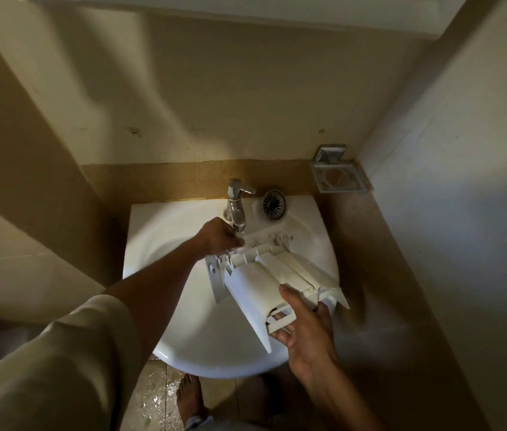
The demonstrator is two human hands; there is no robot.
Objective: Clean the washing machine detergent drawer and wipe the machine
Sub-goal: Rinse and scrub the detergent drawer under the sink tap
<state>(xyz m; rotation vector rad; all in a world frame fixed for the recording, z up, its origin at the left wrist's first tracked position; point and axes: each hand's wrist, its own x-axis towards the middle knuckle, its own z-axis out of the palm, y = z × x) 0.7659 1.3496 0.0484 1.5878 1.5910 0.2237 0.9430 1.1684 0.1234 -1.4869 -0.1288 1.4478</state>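
I am holding the white plastic detergent drawer (277, 272) over the white ceramic sink (184, 346), under the chrome tap (236, 206): my right hand (306, 331) is gripping its near end, my left hand (219, 236) is closed at its far end. Rinsing is going on; wiping the machine is left.

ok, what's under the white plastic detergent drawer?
The white ceramic basin lies below the white plastic detergent drawer; right hand fingers support its near end. The basin's drain is covered.
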